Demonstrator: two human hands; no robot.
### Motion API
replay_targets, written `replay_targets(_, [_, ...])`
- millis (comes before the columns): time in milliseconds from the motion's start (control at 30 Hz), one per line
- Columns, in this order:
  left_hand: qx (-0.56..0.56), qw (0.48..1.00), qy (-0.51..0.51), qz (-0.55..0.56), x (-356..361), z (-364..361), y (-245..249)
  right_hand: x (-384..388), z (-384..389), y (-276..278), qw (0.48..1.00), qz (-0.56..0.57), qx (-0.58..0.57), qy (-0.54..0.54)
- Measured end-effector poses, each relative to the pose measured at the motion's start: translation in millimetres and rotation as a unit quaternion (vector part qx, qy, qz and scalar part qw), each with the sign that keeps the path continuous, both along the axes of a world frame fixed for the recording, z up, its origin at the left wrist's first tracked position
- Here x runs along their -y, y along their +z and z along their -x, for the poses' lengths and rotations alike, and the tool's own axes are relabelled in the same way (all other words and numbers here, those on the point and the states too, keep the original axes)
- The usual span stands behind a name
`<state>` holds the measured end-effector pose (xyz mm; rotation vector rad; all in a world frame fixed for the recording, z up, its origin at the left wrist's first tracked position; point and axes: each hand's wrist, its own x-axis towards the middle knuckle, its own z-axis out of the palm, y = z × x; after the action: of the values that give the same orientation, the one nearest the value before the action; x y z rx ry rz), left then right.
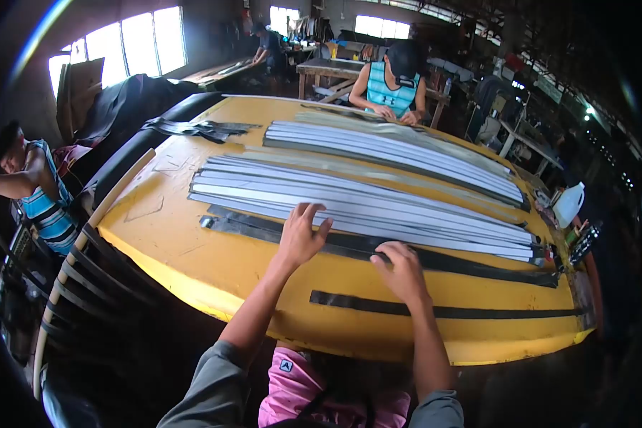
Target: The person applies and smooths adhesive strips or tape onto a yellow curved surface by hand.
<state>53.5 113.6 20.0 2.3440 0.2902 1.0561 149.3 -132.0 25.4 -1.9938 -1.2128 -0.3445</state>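
Strips of pale sheet (378,207) lie side by side in a long, fanned layer across the middle of the big yellow surface (192,257), running from left to right. A second layer of pale strips (406,150) lies beyond them, toward the far edge. Just on the near side of the first layer lies a wide black strip (478,265), partly tucked under the pale ones. Nearer still, apart from the rest, lies a narrow black strip (435,310).

A person in a teal top (386,89) leans over the far edge with both hands at the second layer. Another person in a striped top (41,196) stands off the left end. Dark bands (85,274) hang over a rail beside that end. A small heap of black scraps (200,128) sits at the far left corner, and a white jug (569,203) stands at the right end.

The left hand (301,239) is released, fingers spread and flat where the pale strips meet the wide black strip. The right hand (401,271) rests knuckles-up on the wide black strip, fingers curled down; whether it pinches the strip I cannot tell.
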Motion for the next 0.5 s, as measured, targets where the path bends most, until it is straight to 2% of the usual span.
replay_targets(100, [0.057, 0.998, 0.033, -0.023, -25, -63, -12, -20, -10, 9, 0.999, 0.028, 0.009, 0.018])
replay_targets(200, [0.084, 0.993, 0.061, -0.063, -36, -93, -33, -32, -32, 26, 0.997, 0.077, -0.015, -0.014])
replay_targets(267, [0.070, 0.982, 0.107, -0.140, -38, -104, -58, -37, -67, 31, 0.995, 0.095, 0.011, -0.040])
replay_targets(367, [0.030, 0.989, 0.085, -0.114, -37, -103, -51, -53, -128, 41, 0.985, 0.139, 0.040, -0.096])
replay_targets(400, [0.000, 0.995, 0.069, -0.070, -37, -102, -49, -64, -149, 47, 0.977, 0.170, 0.011, -0.125])
replay_targets(433, [0.009, 0.991, 0.096, -0.092, -39, -106, -55, -78, -169, 50, 0.968, 0.201, -0.016, -0.148])
replay_targets(500, [-0.024, 0.997, 0.057, -0.037, -44, -105, -57, -107, -207, 51, 0.959, 0.242, -0.053, -0.140])
